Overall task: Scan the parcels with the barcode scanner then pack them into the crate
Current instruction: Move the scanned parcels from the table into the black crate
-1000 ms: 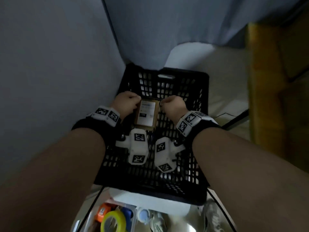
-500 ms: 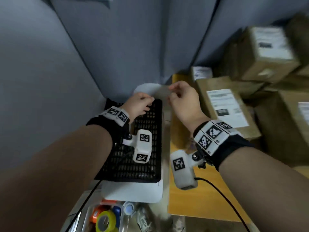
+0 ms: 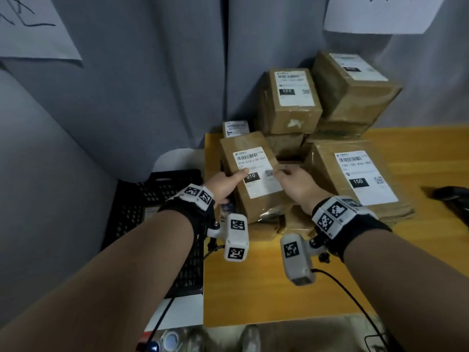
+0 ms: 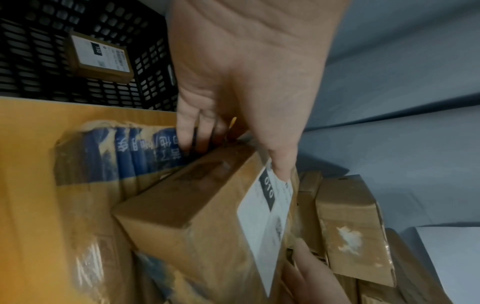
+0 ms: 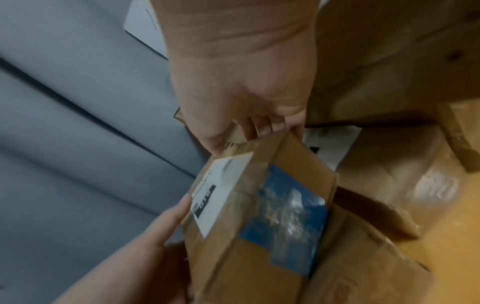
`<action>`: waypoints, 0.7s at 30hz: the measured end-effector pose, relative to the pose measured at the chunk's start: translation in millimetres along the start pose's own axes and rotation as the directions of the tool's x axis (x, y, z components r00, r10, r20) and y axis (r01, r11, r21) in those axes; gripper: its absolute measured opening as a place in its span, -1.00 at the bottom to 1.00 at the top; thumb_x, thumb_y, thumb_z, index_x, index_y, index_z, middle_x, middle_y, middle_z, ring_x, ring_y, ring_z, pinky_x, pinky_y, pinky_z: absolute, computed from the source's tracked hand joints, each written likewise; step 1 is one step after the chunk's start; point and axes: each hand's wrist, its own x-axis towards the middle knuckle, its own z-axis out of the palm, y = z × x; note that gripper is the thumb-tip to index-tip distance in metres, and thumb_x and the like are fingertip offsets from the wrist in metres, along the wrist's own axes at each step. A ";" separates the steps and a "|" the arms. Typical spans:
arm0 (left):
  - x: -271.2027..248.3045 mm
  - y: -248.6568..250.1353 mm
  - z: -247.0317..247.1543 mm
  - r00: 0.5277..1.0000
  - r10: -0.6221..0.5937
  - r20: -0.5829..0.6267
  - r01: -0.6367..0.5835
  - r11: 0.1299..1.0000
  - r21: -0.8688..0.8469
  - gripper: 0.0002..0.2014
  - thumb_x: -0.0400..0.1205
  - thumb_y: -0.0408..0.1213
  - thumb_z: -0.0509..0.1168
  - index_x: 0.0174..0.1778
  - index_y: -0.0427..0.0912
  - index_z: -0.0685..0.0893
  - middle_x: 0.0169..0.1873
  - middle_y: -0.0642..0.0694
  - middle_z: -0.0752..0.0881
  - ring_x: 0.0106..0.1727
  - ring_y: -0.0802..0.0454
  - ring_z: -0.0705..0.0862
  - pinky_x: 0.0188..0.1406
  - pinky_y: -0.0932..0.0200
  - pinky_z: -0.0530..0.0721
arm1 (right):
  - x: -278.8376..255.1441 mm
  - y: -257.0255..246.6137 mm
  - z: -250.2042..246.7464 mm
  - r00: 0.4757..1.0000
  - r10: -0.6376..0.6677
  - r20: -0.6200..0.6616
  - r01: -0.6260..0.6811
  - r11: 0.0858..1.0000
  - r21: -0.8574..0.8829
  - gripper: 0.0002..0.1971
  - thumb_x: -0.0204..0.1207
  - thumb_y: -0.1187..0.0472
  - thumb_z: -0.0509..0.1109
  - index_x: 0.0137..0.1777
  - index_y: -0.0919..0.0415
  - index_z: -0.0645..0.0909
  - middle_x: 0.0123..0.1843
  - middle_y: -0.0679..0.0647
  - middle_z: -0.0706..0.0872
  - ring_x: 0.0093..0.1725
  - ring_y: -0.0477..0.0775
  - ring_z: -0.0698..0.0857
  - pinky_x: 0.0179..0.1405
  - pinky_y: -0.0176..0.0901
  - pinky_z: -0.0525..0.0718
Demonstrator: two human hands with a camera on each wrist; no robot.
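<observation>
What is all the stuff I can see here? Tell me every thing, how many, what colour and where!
Brown cardboard parcel labelled 010: one, brown with white label, held at the pile's front.
Other brown cardboard parcels: several, brown with white labels, piled on the yellow wooden table.
Black plastic lattice crate: one, black, left of the table.
Small brown parcel labelled 150: one, inside the crate.
Black barcode scanner: one, at the table's right edge, partly cut off.
White paper sheets: two, on the grey wall.
Left hand: grips the 010 parcel's left side.
Right hand: grips its right side.
</observation>
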 end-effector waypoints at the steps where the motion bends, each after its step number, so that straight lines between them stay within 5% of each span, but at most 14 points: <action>1: 1.7 -1.6 2.5 1.000 0.010 -0.008 -0.011 1.000 -0.016 -0.37 0.62 0.16 0.27 0.54 -0.12 0.42 0.42 -0.07 0.59 0.42 -0.10 0.54 0.33 -0.03 0.52 | 0.4 4.3 4.9 1.000 0.004 -0.003 -0.004 1.000 0.016 -0.50 0.64 -0.07 0.27 0.46 0.23 0.50 0.33 0.16 0.67 0.25 0.19 0.65 0.22 -0.01 0.62; 5: 1.4 -7.9 -5.5 0.997 0.074 0.003 -0.072 0.976 -0.205 -0.48 0.63 0.00 0.33 0.51 -0.01 0.43 0.32 -0.01 0.66 0.19 0.02 0.65 0.27 0.04 0.56 | -8.6 7.2 23.6 0.984 -0.140 -0.109 0.148 0.986 0.077 -0.58 0.66 0.03 0.28 0.44 0.21 0.53 0.30 0.10 0.70 0.27 0.13 0.65 0.28 -0.03 0.61; 8: -4.9 -12.3 -37.0 0.988 0.151 0.041 -0.126 0.925 -0.359 -0.48 0.64 -0.18 0.34 0.51 0.17 0.37 0.28 -0.02 0.71 0.24 -0.05 0.70 0.21 -0.11 0.68 | -24.7 -13.5 44.5 0.955 -0.236 -0.176 0.276 0.928 0.250 -0.57 0.64 0.10 0.34 0.48 0.16 0.47 0.25 0.00 0.65 0.17 -0.04 0.63 0.15 -0.18 0.63; 12: -15.0 -30.7 -114.0 0.973 0.217 0.084 -0.172 0.913 -0.369 -0.49 0.64 -0.23 0.29 0.48 0.27 0.40 0.24 0.09 0.75 0.27 0.00 0.71 0.10 -0.14 0.72 | -39.7 -45.3 91.7 0.929 -0.358 -0.098 0.366 0.841 0.399 -0.47 0.56 0.07 0.43 0.51 -0.02 0.38 0.39 0.00 0.58 0.29 -0.04 0.61 0.30 -0.08 0.64; 17: -5.1 -85.9 -209.7 0.984 0.107 -0.141 -0.142 0.953 -0.269 -0.30 0.43 0.00 0.49 0.51 0.06 0.44 0.29 -0.03 0.70 0.20 0.00 0.73 -0.05 0.09 0.74 | -28.5 -76.2 199.4 0.925 -0.337 0.175 0.245 0.881 0.404 -0.12 0.23 -0.21 0.51 0.53 -0.44 0.15 0.49 0.02 0.42 0.45 0.07 0.49 0.48 0.16 0.49; 21: 33.8 -138.7 -257.5 0.977 -0.011 -0.211 0.001 0.999 -0.051 -0.66 0.69 0.05 0.22 0.30 -0.03 0.58 0.21 -0.06 0.69 0.22 -0.04 0.68 0.32 -0.04 0.62 | 11.1 -80.0 280.2 0.970 -0.106 0.218 0.010 0.916 0.402 -0.25 0.44 -0.06 0.50 0.58 0.00 0.25 0.35 0.07 0.58 0.21 0.06 0.61 0.25 -0.03 0.61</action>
